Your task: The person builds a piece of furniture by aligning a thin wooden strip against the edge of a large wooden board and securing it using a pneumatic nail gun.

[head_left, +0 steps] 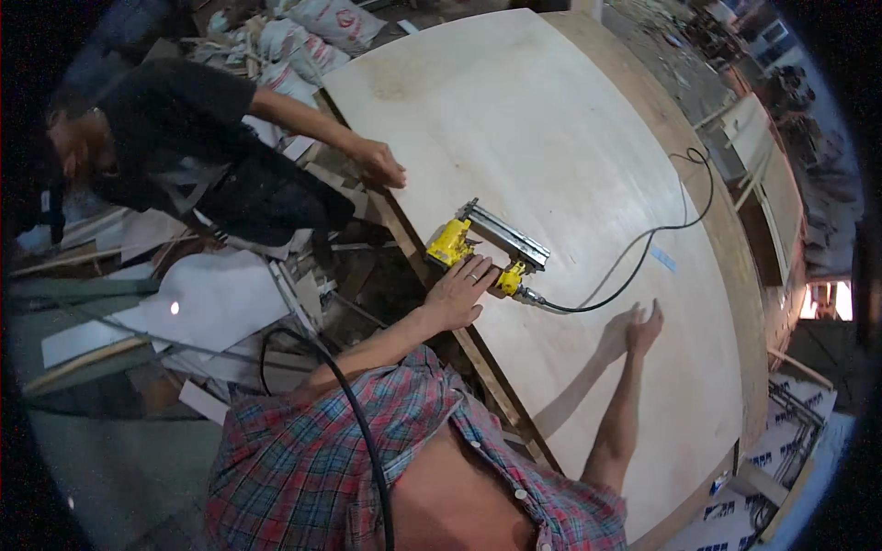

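A yellow and black pneumatic nail gun (448, 242) with a long silver magazine lies on its side on a large pale plywood panel (570, 138). My left hand (459, 292), with a ring on one finger, is closed over the gun's handle near the panel's near left edge. From the handle's end a black air hose (611, 298) leaves through a metal coupling. Farther right, my right hand (645, 328) is raised just above the panel, fingers apart and holding nothing. Its shadow falls on the wood beside it.
At the panel's left edge a co-worker's hand (378, 163) rests; that person wears dark clothes. White sacks (335, 23) and wood scraps lie behind. The hose loops across the panel near a blue strip (662, 258). Another black hose (358, 413) hangs before my shirt.
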`<state>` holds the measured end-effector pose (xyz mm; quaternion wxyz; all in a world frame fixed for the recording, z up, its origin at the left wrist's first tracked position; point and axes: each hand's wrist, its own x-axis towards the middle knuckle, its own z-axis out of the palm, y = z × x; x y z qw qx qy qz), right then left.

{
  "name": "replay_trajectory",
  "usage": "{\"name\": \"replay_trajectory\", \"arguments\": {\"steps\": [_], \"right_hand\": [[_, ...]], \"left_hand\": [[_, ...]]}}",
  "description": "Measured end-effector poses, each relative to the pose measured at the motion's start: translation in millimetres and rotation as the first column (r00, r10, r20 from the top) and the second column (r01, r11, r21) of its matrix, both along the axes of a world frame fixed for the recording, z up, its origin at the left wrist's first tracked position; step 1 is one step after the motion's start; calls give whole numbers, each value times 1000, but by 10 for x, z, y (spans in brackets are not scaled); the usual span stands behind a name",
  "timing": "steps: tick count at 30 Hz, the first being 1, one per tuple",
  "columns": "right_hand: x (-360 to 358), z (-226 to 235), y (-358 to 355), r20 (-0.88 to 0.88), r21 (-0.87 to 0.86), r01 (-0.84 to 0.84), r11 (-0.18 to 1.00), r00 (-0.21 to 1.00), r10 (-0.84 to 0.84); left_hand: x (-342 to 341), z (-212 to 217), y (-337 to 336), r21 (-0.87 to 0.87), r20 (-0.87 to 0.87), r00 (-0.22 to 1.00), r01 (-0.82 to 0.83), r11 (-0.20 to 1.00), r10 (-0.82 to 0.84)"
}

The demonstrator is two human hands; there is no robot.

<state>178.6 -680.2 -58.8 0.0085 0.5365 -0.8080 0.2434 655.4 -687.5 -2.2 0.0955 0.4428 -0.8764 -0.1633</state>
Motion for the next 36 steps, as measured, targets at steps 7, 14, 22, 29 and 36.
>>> {"name": "replay_trajectory", "arguments": {"steps": [7,14,22,29,36], "right_hand": [[-965,-168,-699,-167,440,45,897,985,33],[-469,165,-748,-169,598,92,796,986,13],[-37,-160,-127,-128,397,-157,904,966,224],[683,-81,275,30,276,-245,929,969,247],[958,93,143,55,408,-98,908,995,83]], "left_hand": [[261,138,483,-53,-458,879,-177,983,134],[997,-259,-413,497,-585,200,-677,543,786],[804,-1099,-1096,298,-669,208,-805,514,714],[825,-1170,-987,197,-697,285,-806,558,658],[958,-1032,-1069,206,-688,323,-771,603,649]]}}
